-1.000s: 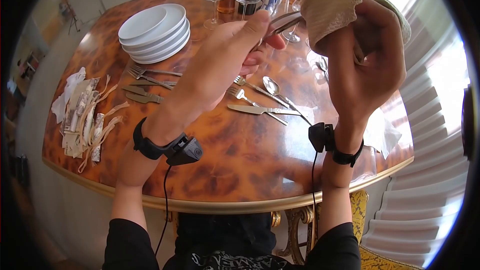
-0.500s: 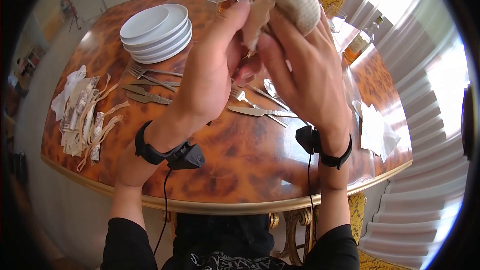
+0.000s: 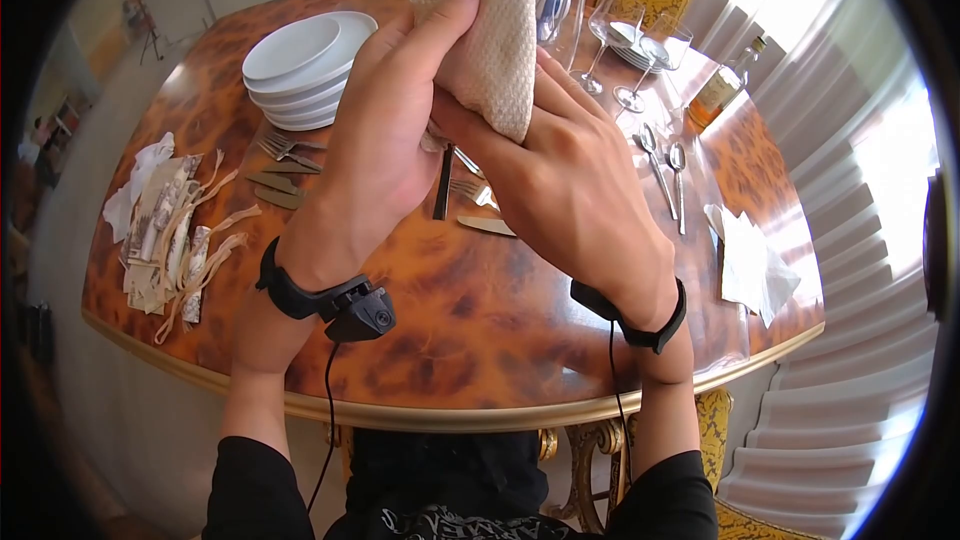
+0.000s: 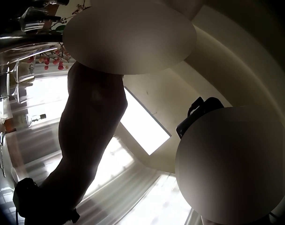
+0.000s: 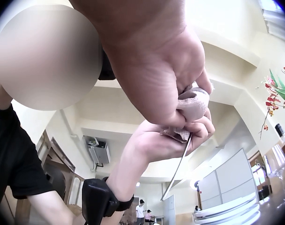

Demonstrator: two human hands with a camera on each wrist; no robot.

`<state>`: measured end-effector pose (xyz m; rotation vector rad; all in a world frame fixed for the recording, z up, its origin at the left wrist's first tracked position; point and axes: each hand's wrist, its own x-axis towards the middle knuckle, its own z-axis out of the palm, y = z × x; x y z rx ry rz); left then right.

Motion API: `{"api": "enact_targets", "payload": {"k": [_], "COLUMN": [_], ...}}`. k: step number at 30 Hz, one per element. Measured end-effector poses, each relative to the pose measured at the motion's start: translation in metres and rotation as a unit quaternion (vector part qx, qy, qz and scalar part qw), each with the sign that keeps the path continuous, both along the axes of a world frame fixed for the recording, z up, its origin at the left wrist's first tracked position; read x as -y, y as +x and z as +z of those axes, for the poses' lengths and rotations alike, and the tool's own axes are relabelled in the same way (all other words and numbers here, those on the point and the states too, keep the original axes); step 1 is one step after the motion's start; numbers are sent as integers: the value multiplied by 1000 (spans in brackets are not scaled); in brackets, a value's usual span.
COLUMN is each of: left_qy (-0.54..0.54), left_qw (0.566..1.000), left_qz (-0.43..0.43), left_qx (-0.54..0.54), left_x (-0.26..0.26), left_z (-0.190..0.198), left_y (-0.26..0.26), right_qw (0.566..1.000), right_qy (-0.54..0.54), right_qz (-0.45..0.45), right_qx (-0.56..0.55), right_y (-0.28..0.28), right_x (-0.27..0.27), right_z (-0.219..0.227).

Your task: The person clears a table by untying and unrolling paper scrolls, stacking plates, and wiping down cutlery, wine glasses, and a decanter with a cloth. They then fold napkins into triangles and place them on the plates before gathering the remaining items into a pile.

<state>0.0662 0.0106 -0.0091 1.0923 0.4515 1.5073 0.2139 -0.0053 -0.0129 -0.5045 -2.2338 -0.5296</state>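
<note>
A beige textured cloth (image 3: 500,50) is bunched between my two hands, high over the table. My left hand (image 3: 375,130) grips it with the thumb laid along its edge. My right hand (image 3: 575,180) holds the cloth from the other side, its fingers partly hidden behind it. Out of the hands points a narrow flat metal piece of cutlery (image 3: 443,185); in the right wrist view this cutlery (image 5: 177,168) is a thin strip coming out beside the cloth (image 5: 195,105) at my left fingers. Its other end is hidden, and I cannot tell its kind.
White plates (image 3: 300,70) are stacked at the back left. Forks (image 3: 285,150) and knives (image 3: 275,185) lie before them. Two spoons (image 3: 660,175), wine glasses (image 3: 600,35) and a bottle (image 3: 720,85) are on the right. Rolled napkins with ties (image 3: 165,240) lie left, white napkins (image 3: 755,265) right.
The cloth has moved left from the right hand's side to between both hands. The right hand has turned and come left against the left hand. The cutlery's end now points down below them.
</note>
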Motion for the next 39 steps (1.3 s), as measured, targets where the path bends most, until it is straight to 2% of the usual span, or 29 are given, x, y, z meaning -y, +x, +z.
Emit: {"api": "enact_targets", "payload": {"k": [1, 5, 7, 8, 10, 11, 12, 13, 15, 21, 23, 29, 32, 37, 39], "left_qy": [2, -23, -13, -4, 35, 73, 66, 68, 97, 136, 143, 204, 188, 149, 168], "left_qw": [1000, 1000, 1000, 999, 999, 996, 997, 997, 995, 990, 988, 967, 974, 986, 982], "left_qz": [2, -17, -26, -35, -35, -35, -42, -40, -31, -5, -5, 2, -7, -53, -78], "left_qx": [-3, -1, -1, -1, -17, -35, 21, 22, -1, -44, -57, -151, -125, -42, -23], "left_x": [0, 12, 15, 16, 18, 19, 20, 19, 16, 19, 21, 26, 26, 25, 19], "left_z": [2, 10, 11, 11, 9, 9, 11, 10, 4, 6, 8, 12, 15, 19, 16], "left_y": [-1, -3, -7, -9, -8, -5, 2, 4, 6, 2, 1, -6, -9, -17, -21], "right_qw": [1000, 999, 995, 995, 981, 982, 977, 972, 966, 952, 942, 947, 941, 953, 952], "right_qy": [12, 40, -13, -13, -156, -155, -173, -190, -219, -263, -311, -313, -320, -287, -290], "right_qz": [22, 14, 16, 17, -7, -5, -4, -3, -14, 32, 33, -3, 24, 15, 10], "right_qx": [-10, -33, -97, -96, -112, -109, -123, -137, -134, -153, -121, -68, -108, -98, -97], "right_y": [-1, -3, -6, -6, -3, -3, -3, -3, -2, 3, 7, 11, 8, 8, 8], "right_x": [-1, 4, 5, 7, 12, 13, 14, 15, 20, 17, 15, 18, 16, 15, 15], "right_z": [0, 2, -2, -2, 1, 1, 1, 2, 5, 6, 9, 15, 10, 9, 9]}}
